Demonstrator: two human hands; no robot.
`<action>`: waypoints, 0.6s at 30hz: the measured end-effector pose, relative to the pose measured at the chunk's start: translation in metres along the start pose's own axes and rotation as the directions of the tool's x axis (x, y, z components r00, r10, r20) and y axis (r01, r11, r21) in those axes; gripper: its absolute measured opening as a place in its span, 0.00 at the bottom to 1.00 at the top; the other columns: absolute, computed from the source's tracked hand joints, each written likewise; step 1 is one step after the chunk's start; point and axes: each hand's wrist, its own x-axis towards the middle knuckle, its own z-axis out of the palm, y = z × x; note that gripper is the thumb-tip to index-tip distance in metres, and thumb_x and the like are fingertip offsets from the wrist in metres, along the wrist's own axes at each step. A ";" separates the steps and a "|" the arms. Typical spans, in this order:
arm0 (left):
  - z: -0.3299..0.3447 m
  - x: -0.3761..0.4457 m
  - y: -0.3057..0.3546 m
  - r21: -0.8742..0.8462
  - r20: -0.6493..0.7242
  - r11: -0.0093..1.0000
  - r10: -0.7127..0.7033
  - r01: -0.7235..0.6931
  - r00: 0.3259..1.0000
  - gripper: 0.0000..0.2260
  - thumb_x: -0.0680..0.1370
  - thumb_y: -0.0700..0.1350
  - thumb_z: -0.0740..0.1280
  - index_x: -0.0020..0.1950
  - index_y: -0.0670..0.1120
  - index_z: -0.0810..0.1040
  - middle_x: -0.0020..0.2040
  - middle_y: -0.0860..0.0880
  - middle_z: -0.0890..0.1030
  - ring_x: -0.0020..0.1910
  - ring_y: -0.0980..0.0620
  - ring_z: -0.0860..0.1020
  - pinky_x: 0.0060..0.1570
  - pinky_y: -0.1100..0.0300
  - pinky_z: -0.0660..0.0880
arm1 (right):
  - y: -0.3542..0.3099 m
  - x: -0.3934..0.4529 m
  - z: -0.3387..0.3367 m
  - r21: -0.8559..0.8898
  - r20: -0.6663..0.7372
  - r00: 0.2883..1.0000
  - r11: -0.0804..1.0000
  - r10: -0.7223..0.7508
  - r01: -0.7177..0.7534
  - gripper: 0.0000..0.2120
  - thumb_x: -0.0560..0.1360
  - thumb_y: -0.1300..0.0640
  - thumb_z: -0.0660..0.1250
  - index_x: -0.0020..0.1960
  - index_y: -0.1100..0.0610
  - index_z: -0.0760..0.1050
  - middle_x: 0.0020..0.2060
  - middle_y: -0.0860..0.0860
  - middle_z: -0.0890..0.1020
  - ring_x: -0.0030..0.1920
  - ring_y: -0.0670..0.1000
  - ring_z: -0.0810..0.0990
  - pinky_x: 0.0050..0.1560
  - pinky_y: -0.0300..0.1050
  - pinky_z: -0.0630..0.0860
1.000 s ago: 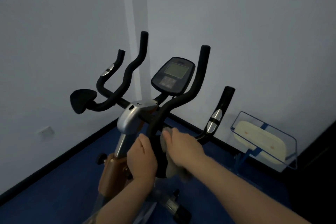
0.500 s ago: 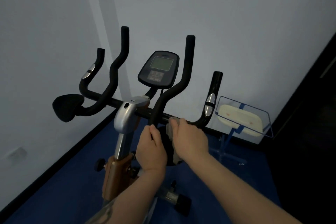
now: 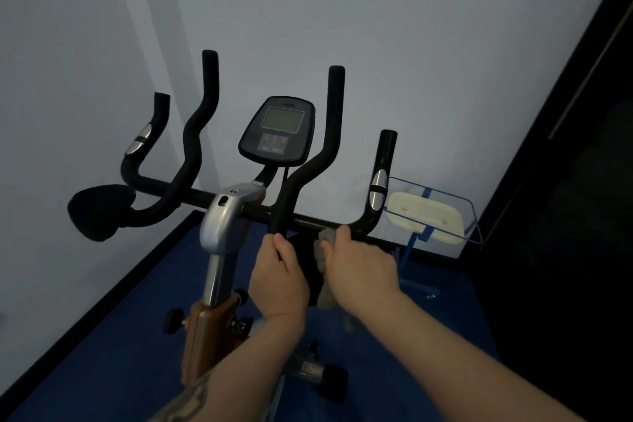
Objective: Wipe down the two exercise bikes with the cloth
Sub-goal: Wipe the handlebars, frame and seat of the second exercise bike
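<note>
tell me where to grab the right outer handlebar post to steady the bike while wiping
Take the upright black right outer handlebar post on its bare stretch above the silver pulse sensor, coming from the near side with the left hand. It stands near-vertical and slim, so fingers can likely wrap it, clear of the grey cloth.

The black-handlebarred exercise bike (image 3: 239,209) stands in the corner, its oval display console (image 3: 277,128) between the inner bars. The blue wire-framed stand (image 3: 431,216) sits to its right, against the pale wall (image 3: 376,27)
</note>
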 end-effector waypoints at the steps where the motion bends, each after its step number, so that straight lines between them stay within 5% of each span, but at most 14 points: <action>1: 0.000 0.000 -0.001 0.015 -0.003 1.000 0.000 0.000 1.000 0.17 0.82 0.50 0.50 0.37 0.45 0.67 0.30 0.47 0.70 0.29 0.50 0.68 0.31 0.55 0.63 | -0.002 0.011 -0.003 -0.003 0.038 0.999 1.000 -0.015 0.015 0.15 0.83 0.47 0.49 0.61 0.57 0.65 0.50 0.54 0.78 0.41 0.53 0.74 0.30 0.45 0.59; 4: 0.000 0.000 -0.001 0.030 0.005 0.999 -0.014 0.013 1.000 0.17 0.83 0.50 0.51 0.37 0.45 0.66 0.30 0.48 0.69 0.29 0.50 0.67 0.30 0.55 0.63 | -0.021 0.032 -0.010 -0.009 0.081 0.994 0.998 -0.067 0.068 0.13 0.82 0.56 0.53 0.65 0.58 0.65 0.57 0.56 0.73 0.51 0.58 0.77 0.36 0.48 0.65; 8: 0.000 0.001 -0.002 0.022 0.013 1.000 0.012 -0.012 1.000 0.17 0.82 0.51 0.50 0.36 0.46 0.66 0.29 0.49 0.68 0.28 0.51 0.67 0.30 0.56 0.62 | -0.014 0.001 0.004 0.021 -0.082 0.997 1.000 -0.001 0.003 0.17 0.83 0.45 0.46 0.59 0.56 0.66 0.46 0.53 0.79 0.41 0.53 0.77 0.32 0.45 0.63; 10: 0.000 0.001 -0.002 0.025 0.012 1.000 0.016 -0.016 1.000 0.17 0.81 0.51 0.49 0.37 0.45 0.66 0.29 0.49 0.68 0.28 0.51 0.66 0.30 0.56 0.62 | -0.004 -0.004 0.002 0.060 -0.009 1.000 0.998 0.015 -0.015 0.19 0.83 0.44 0.45 0.58 0.55 0.66 0.44 0.53 0.80 0.38 0.52 0.75 0.32 0.45 0.64; 14: 0.001 0.001 -0.004 0.037 0.016 0.999 0.003 -0.004 1.000 0.16 0.83 0.49 0.51 0.38 0.44 0.67 0.30 0.48 0.68 0.29 0.49 0.67 0.32 0.54 0.64 | -0.012 0.035 -0.013 0.069 0.183 0.983 0.998 -0.014 0.001 0.13 0.82 0.55 0.52 0.64 0.57 0.67 0.56 0.56 0.76 0.53 0.58 0.76 0.42 0.48 0.69; 18: -0.001 0.001 -0.002 0.036 0.030 0.999 0.017 -0.018 0.999 0.16 0.83 0.48 0.51 0.38 0.44 0.67 0.30 0.47 0.69 0.29 0.49 0.67 0.32 0.54 0.64 | -0.016 0.018 0.001 0.071 -0.013 1.000 0.997 -0.004 0.005 0.14 0.83 0.49 0.50 0.59 0.57 0.68 0.48 0.55 0.79 0.42 0.53 0.76 0.35 0.45 0.66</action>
